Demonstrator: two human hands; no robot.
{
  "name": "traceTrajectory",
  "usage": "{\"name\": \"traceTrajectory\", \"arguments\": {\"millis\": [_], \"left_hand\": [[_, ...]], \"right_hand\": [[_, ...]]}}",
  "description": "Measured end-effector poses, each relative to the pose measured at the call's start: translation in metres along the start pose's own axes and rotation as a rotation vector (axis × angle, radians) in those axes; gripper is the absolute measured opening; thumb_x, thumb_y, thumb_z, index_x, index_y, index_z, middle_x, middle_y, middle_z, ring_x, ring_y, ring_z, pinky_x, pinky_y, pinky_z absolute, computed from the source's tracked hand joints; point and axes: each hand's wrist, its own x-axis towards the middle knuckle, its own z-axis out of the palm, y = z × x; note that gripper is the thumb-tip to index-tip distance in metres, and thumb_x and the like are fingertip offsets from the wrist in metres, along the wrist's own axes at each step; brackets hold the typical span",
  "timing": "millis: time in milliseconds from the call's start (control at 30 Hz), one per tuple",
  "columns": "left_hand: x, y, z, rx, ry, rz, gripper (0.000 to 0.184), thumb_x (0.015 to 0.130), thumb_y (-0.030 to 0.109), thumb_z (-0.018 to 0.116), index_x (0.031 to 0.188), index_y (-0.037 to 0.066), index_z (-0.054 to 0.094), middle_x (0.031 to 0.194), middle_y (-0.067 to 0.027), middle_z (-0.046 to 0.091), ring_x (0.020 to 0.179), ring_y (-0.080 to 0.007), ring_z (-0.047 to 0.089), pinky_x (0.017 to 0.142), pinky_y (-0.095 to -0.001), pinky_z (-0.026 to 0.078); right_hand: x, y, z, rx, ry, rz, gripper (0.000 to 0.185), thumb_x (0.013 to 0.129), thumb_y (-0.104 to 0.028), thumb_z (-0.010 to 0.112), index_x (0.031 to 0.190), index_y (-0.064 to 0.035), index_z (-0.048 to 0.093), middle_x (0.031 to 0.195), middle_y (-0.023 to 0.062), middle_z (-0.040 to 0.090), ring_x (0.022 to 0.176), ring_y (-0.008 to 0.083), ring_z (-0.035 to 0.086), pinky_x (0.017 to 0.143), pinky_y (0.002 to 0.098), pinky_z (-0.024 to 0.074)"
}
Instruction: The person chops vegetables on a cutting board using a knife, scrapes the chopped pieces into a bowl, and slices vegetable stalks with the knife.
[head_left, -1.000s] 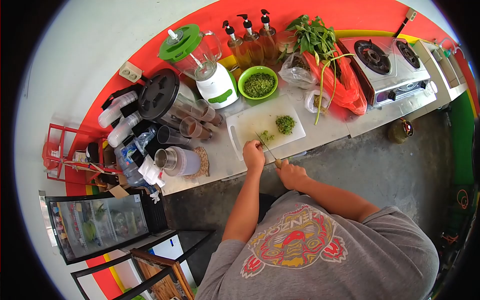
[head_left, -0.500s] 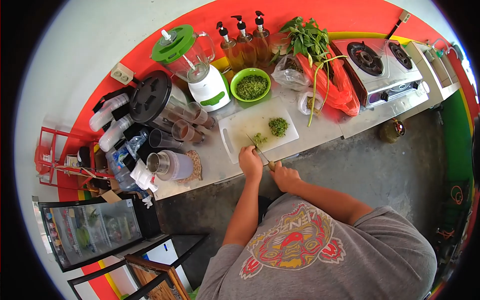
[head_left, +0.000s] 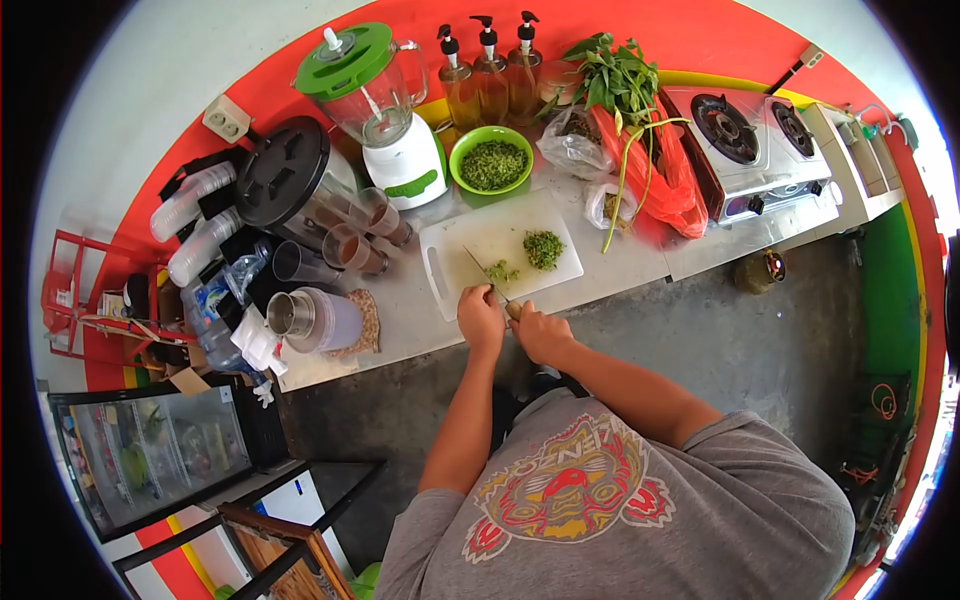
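My right hand (head_left: 541,333) is closed around the handle of a knife (head_left: 487,273). Its blade slants up and left over the white cutting board (head_left: 458,232). Beside the blade, at the board's near edge, my left hand (head_left: 481,318) is curled closed; whatever its fingers hold is hidden. A few chopped green pieces (head_left: 502,271) lie right by the blade. Farther right on the board sits a larger heap of chopped greens (head_left: 543,250). Behind the board stands a bright green bowl (head_left: 456,172) filled with finely cut greens.
Left of the board are a blender (head_left: 403,160), brown-tinted cups (head_left: 350,252) and a steel-topped jar (head_left: 330,322). Pump bottles (head_left: 490,90) line the wall. Leafy stems (head_left: 615,80), a red plastic bag (head_left: 680,200) and a gas stove (head_left: 755,150) are to the right.
The camera view has shifted slightly, moving the scene leftward. The knife has slid forward and left, its tip reaching farther over the board. Both hands stay close together at the near edge.
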Motion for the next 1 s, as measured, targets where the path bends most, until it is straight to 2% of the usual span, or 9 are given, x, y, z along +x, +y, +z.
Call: {"name": "traceTrajectory", "arguments": {"millis": [133, 233, 267, 333, 400, 567, 700, 933, 1000], "left_hand": [[0.007, -0.002, -0.003, -0.07, -0.05, -0.109, 0.01, 0.085, 0.004, 0.067, 0.093, 0.003, 0.072, 0.094, -0.0135, 0.067, 0.086, -0.0356, 0.066, 0.077, -0.0451, 0.053], [0.009, -0.003, -0.005, -0.011, -0.075, -0.071, 0.01, 0.085, 0.004, 0.066, 0.093, 0.003, 0.072, 0.096, -0.0131, 0.067, 0.086, -0.0355, 0.066, 0.077, -0.0453, 0.054], [0.007, -0.002, -0.005, -0.001, -0.05, -0.025, 0.01, 0.085, 0.003, 0.067, 0.093, 0.002, 0.073, 0.094, -0.0142, 0.067, 0.084, -0.0353, 0.067, 0.075, -0.0439, 0.054], [0.001, -0.002, -0.003, 0.008, -0.02, 0.017, 0.011, 0.084, 0.002, 0.068, 0.093, 0.001, 0.073, 0.093, -0.0154, 0.068, 0.083, -0.0352, 0.068, 0.074, -0.0425, 0.054], [-0.002, -0.002, -0.001, 0.054, 0.068, 0.11, 0.01, 0.083, 0.002, 0.068, 0.092, 0.002, 0.073, 0.092, -0.0151, 0.068, 0.082, -0.0352, 0.067, 0.073, -0.0428, 0.054], [0.004, -0.007, -0.002, 0.0, 0.022, 0.043, 0.009, 0.083, 0.001, 0.068, 0.091, 0.002, 0.073, 0.092, -0.0157, 0.068, 0.082, -0.0349, 0.067, 0.073, -0.0427, 0.054], [0.011, -0.008, -0.005, -0.026, -0.065, -0.032, 0.008, 0.083, 0.001, 0.069, 0.09, 0.003, 0.072, 0.09, -0.016, 0.067, 0.08, -0.0343, 0.068, 0.072, -0.0424, 0.054], [0.007, -0.005, -0.008, -0.014, -0.038, -0.009, 0.006, 0.085, 0.002, 0.069, 0.089, 0.003, 0.072, 0.09, -0.0144, 0.067, 0.081, -0.0349, 0.067, 0.073, -0.0428, 0.054], [0.003, -0.005, -0.009, 0.018, -0.039, 0.009, 0.008, 0.087, 0.005, 0.066, 0.093, 0.006, 0.071, 0.093, -0.0111, 0.066, 0.088, -0.0355, 0.066, 0.076, -0.0447, 0.054]], "right_hand": [[-0.024, 0.0, -0.002, 0.008, 0.01, -0.012, 0.044, 0.105, -0.045, 0.049, 0.112, -0.0017, 0.047, 0.095, 0.0197, 0.074, 0.091, 0.0375, 0.074, 0.077, 0.0466, 0.0595], [-0.036, 0.002, 0.009, 0.037, -0.057, 0.07, 0.045, 0.105, -0.045, 0.049, 0.113, -0.0006, 0.047, 0.096, 0.0205, 0.074, 0.091, 0.0379, 0.074, 0.077, 0.047, 0.0595], [-0.033, 0.004, 0.01, 0.031, -0.059, 0.066, 0.045, 0.105, -0.045, 0.049, 0.113, -0.0006, 0.047, 0.096, 0.0205, 0.074, 0.091, 0.0379, 0.074, 0.077, 0.047, 0.0595], [-0.022, 0.004, 0.006, 0.086, -0.034, 0.012, 0.046, 0.105, -0.045, 0.048, 0.113, -0.0006, 0.046, 0.098, 0.0246, 0.072, 0.094, 0.044, 0.071, 0.081, 0.0534, 0.0567], [-0.002, 0.0, -0.002, 0.074, -0.025, -0.006, 0.045, 0.105, -0.045, 0.047, 0.113, -0.0004, 0.046, 0.098, 0.0247, 0.072, 0.094, 0.044, 0.071, 0.082, 0.0534, 0.0566], [0.0, -0.001, -0.005, 0.076, -0.005, -0.045, 0.045, 0.105, -0.045, 0.047, 0.112, -0.0001, 0.047, 0.097, 0.0253, 0.072, 0.094, 0.0442, 0.071, 0.082, 0.0535, 0.0566], [-0.027, 0.001, 0.007, 0.089, -0.028, 0.007, 0.046, 0.105, -0.045, 0.047, 0.112, -0.0004, 0.047, 0.098, 0.0263, 0.072, 0.094, 0.0439, 0.072, 0.082, 0.0535, 0.0565], [0.013, 0.002, -0.001, 0.059, 0.0, -0.064, 0.047, 0.104, -0.046, 0.047, 0.113, -0.0002, 0.046, 0.099, 0.0275, 0.072, 0.094, 0.0451, 0.071, 0.083, 0.055, 0.0557], [0.003, 0.002, -0.002, 0.066, -0.012, -0.063, 0.047, 0.105, -0.046, 0.047, 0.113, 0.0001, 0.046, 0.099, 0.0277, 0.072, 0.095, 0.0453, 0.071, 0.084, 0.0551, 0.0555]]}}
